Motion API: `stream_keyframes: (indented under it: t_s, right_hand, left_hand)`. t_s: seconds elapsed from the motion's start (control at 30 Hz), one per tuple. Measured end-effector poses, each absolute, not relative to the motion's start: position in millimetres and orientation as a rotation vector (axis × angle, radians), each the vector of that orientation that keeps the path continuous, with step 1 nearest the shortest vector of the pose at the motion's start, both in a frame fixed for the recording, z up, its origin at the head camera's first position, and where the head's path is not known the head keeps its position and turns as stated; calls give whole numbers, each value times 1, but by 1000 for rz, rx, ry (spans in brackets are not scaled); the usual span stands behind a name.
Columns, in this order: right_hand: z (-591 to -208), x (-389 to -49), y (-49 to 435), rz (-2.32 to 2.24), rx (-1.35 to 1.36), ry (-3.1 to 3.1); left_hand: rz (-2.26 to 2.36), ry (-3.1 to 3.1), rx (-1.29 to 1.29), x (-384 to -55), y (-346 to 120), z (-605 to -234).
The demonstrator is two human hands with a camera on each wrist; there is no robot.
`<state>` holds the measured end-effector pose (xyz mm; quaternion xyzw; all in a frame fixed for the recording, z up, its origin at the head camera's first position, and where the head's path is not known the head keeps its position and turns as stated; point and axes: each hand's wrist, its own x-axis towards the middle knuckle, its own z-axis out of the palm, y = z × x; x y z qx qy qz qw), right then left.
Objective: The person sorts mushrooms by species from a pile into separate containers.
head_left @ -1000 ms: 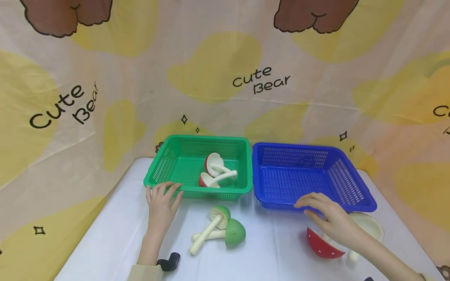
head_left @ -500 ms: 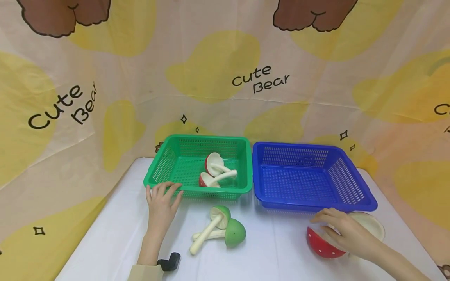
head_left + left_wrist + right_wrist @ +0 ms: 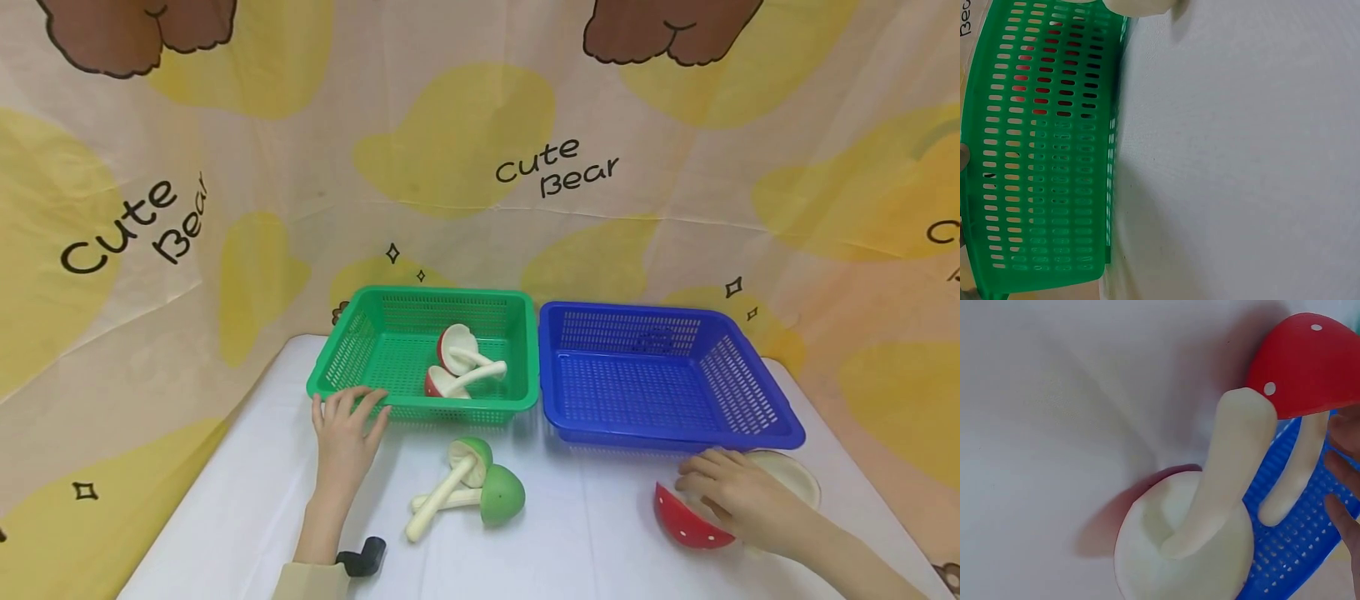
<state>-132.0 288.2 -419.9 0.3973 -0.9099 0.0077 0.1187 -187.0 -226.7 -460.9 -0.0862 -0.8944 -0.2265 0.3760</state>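
My left hand [image 3: 347, 433] rests with its fingertips on the front rim of the green basket [image 3: 420, 404]. In the left wrist view, bits of its fingers [image 3: 964, 156] show along that rim. My right hand [image 3: 738, 492] is at a red mushroom [image 3: 690, 523] with white dots, lying on the table at the right. The right wrist view shows fingertips [image 3: 1338, 465] beside that mushroom's pale stem [image 3: 1297, 469], not wrapped round it; part of the hand lies outside the frame. Another mushroom with a white-lined cap [image 3: 795, 477] lies behind the right hand, partly hidden.
Two red-capped mushrooms [image 3: 459, 350] lie in the green basket. To its right stands a blue basket [image 3: 667, 440]. Two green mushrooms [image 3: 501, 497] lie crossed on the white table [image 3: 570, 542]. A patterned cloth [image 3: 450, 125] hangs behind.
My right hand has moved from the blue basket's front edge down and rightward to the red mushroom. The left hand stays on the green basket's rim.
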Motion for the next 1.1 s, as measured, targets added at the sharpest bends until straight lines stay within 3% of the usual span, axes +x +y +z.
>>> stream_keyframes:
  t_s: [0.37, 1.1]
  right_hand:
    - [-433, -136, 296, -36, 1227, -2542]
    - [-423, -138, 291, -42, 1265, -2581]
  left_hand:
    - [-586, -2293, -217, -188, -227, -462]
    - [-588, -2301, -208, -187, -227, -461]
